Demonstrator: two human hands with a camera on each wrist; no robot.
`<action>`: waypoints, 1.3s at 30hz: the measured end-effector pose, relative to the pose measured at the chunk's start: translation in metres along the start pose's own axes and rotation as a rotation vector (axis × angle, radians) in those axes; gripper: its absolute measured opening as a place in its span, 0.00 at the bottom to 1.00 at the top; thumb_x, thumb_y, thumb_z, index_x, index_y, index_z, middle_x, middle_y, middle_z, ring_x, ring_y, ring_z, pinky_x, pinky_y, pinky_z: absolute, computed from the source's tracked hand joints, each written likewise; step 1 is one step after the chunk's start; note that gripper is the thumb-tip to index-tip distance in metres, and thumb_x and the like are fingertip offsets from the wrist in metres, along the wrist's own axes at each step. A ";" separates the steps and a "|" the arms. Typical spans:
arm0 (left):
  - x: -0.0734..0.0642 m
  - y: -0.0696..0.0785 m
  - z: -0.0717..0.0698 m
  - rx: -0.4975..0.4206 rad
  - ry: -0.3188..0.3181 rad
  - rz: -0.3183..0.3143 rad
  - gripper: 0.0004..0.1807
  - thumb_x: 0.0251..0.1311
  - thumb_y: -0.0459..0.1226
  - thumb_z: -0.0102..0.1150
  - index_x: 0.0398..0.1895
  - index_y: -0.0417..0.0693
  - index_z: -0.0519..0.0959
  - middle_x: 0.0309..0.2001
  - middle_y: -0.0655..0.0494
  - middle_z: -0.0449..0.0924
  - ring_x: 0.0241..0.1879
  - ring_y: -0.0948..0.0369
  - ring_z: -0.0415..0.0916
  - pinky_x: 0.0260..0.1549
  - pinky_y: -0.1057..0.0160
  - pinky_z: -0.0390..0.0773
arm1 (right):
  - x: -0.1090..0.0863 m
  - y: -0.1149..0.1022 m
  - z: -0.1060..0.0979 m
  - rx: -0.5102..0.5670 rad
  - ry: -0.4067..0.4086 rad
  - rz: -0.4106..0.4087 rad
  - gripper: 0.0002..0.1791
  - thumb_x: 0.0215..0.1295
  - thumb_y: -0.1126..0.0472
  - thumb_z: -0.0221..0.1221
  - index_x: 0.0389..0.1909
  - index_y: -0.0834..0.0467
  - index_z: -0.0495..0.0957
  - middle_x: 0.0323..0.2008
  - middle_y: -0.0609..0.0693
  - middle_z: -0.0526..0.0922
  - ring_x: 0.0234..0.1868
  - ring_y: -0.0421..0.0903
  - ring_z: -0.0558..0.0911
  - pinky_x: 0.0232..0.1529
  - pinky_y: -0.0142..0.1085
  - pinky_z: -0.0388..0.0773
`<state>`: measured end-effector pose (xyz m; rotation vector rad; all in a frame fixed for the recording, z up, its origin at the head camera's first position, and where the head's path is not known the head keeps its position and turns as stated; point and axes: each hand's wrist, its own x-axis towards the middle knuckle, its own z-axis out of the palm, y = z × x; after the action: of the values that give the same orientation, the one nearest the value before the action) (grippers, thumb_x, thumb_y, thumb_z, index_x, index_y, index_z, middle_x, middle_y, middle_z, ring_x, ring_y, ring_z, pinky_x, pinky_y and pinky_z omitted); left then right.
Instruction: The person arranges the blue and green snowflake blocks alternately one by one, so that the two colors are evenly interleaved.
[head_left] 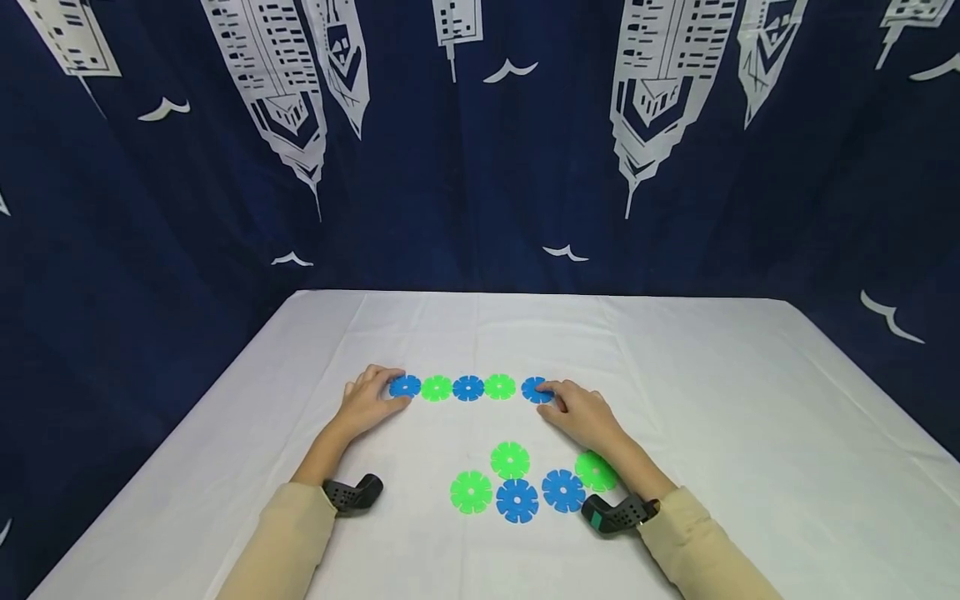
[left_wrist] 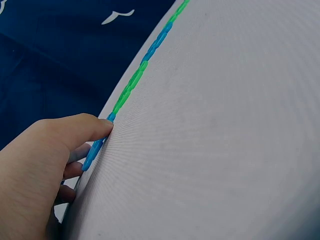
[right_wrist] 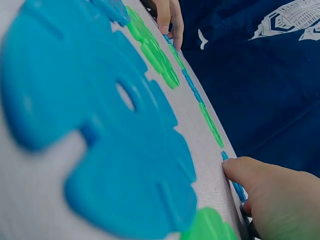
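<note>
A row of flat, notched interlocking discs lies across the white table. My left hand (head_left: 369,402) holds the blue disc (head_left: 405,387) at the row's left end, thumb at its near edge and fingers at the far side. Rightward follow a green disc (head_left: 437,388), a blue disc (head_left: 468,388) and another green disc (head_left: 499,387), edge to edge. After a small gap, my right hand (head_left: 583,413) pinches a blue disc (head_left: 536,390) between thumb and fingers. In the right wrist view that disc (right_wrist: 225,156) is partly covered by the thumb.
Nearer me lie loose discs: a green disc (head_left: 510,460), a second green disc (head_left: 471,492), a blue disc (head_left: 517,501), another blue disc (head_left: 563,491) and a green disc (head_left: 594,471) partly under my right forearm. A dark blue patterned curtain (head_left: 465,167) hangs behind the table.
</note>
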<state>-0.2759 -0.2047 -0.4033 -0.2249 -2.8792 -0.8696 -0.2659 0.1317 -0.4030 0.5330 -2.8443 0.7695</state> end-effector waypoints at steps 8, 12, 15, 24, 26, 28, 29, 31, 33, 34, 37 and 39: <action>-0.001 0.002 0.000 -0.004 0.005 -0.004 0.29 0.52 0.47 0.57 0.57 0.45 0.70 0.51 0.47 0.68 0.51 0.52 0.64 0.39 0.58 0.54 | -0.002 0.000 0.000 -0.049 -0.007 -0.031 0.22 0.60 0.52 0.55 0.55 0.53 0.73 0.21 0.45 0.64 0.21 0.40 0.60 0.32 0.35 0.54; -0.001 0.002 -0.001 0.001 0.001 -0.003 0.29 0.52 0.47 0.57 0.58 0.45 0.70 0.51 0.47 0.67 0.51 0.52 0.64 0.39 0.58 0.54 | -0.001 -0.001 0.000 -0.072 -0.009 -0.038 0.22 0.61 0.51 0.54 0.56 0.52 0.73 0.21 0.46 0.65 0.21 0.40 0.60 0.32 0.35 0.54; -0.001 0.001 -0.001 0.007 -0.001 -0.002 0.29 0.52 0.48 0.57 0.58 0.46 0.70 0.51 0.48 0.67 0.51 0.52 0.64 0.39 0.58 0.54 | -0.001 -0.002 0.001 -0.098 -0.013 -0.042 0.23 0.61 0.50 0.54 0.57 0.51 0.72 0.22 0.46 0.66 0.21 0.40 0.60 0.31 0.35 0.54; 0.000 0.000 0.000 -0.002 -0.001 0.003 0.29 0.52 0.47 0.57 0.58 0.46 0.70 0.50 0.48 0.68 0.50 0.53 0.65 0.39 0.58 0.54 | -0.001 -0.006 0.003 -0.153 -0.010 -0.035 0.24 0.61 0.49 0.53 0.58 0.51 0.72 0.22 0.47 0.67 0.19 0.42 0.59 0.29 0.34 0.53; 0.000 0.001 0.001 -0.004 -0.001 0.001 0.29 0.52 0.48 0.57 0.58 0.46 0.70 0.50 0.48 0.68 0.49 0.53 0.64 0.39 0.58 0.54 | -0.002 -0.005 0.002 -0.169 -0.012 -0.046 0.24 0.61 0.50 0.53 0.58 0.51 0.71 0.22 0.47 0.66 0.20 0.42 0.60 0.28 0.34 0.53; 0.000 0.001 0.002 -0.005 0.000 -0.002 0.29 0.52 0.47 0.57 0.58 0.46 0.70 0.50 0.48 0.68 0.49 0.53 0.64 0.39 0.58 0.54 | -0.002 -0.005 0.003 -0.182 -0.017 -0.058 0.24 0.62 0.50 0.52 0.58 0.51 0.71 0.22 0.47 0.66 0.20 0.42 0.60 0.28 0.34 0.53; 0.000 0.001 0.002 -0.003 0.000 -0.003 0.29 0.52 0.47 0.57 0.58 0.46 0.70 0.50 0.48 0.68 0.49 0.53 0.64 0.38 0.59 0.54 | -0.002 -0.004 0.003 -0.189 -0.018 -0.066 0.24 0.62 0.50 0.52 0.58 0.51 0.71 0.22 0.47 0.66 0.20 0.41 0.60 0.28 0.34 0.53; 0.000 0.001 0.002 0.000 0.002 -0.004 0.29 0.52 0.47 0.57 0.58 0.46 0.70 0.49 0.48 0.68 0.49 0.53 0.65 0.38 0.59 0.54 | -0.002 -0.004 0.003 -0.197 -0.019 -0.077 0.24 0.62 0.50 0.52 0.58 0.51 0.71 0.22 0.47 0.66 0.20 0.41 0.60 0.28 0.34 0.53; -0.001 0.001 0.001 0.002 0.006 0.000 0.29 0.52 0.47 0.57 0.57 0.46 0.70 0.49 0.48 0.68 0.49 0.53 0.65 0.38 0.59 0.54 | -0.002 -0.004 0.003 -0.200 -0.017 -0.081 0.23 0.62 0.50 0.52 0.58 0.51 0.71 0.22 0.47 0.66 0.20 0.41 0.60 0.28 0.34 0.53; 0.000 0.001 0.001 0.003 0.007 0.002 0.29 0.52 0.47 0.57 0.57 0.46 0.70 0.49 0.48 0.68 0.49 0.53 0.65 0.38 0.59 0.54 | -0.001 -0.004 0.004 -0.201 -0.016 -0.082 0.23 0.62 0.50 0.52 0.58 0.51 0.71 0.22 0.47 0.66 0.20 0.41 0.60 0.28 0.34 0.53; 0.000 0.000 0.002 0.005 0.010 0.002 0.29 0.52 0.47 0.57 0.57 0.46 0.70 0.49 0.49 0.69 0.48 0.53 0.65 0.38 0.59 0.54 | -0.001 -0.004 0.003 -0.199 -0.016 -0.079 0.23 0.62 0.50 0.52 0.58 0.51 0.71 0.22 0.47 0.66 0.20 0.41 0.60 0.28 0.34 0.53; 0.000 0.000 0.002 0.007 0.009 -0.002 0.29 0.51 0.47 0.57 0.57 0.46 0.70 0.49 0.49 0.69 0.48 0.54 0.65 0.38 0.59 0.54 | -0.002 -0.004 0.003 -0.196 -0.018 -0.075 0.23 0.62 0.50 0.52 0.58 0.51 0.71 0.23 0.47 0.66 0.20 0.42 0.60 0.28 0.34 0.53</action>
<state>-0.2759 -0.2035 -0.4048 -0.2169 -2.8740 -0.8582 -0.2633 0.1276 -0.4045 0.6147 -2.8555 0.4690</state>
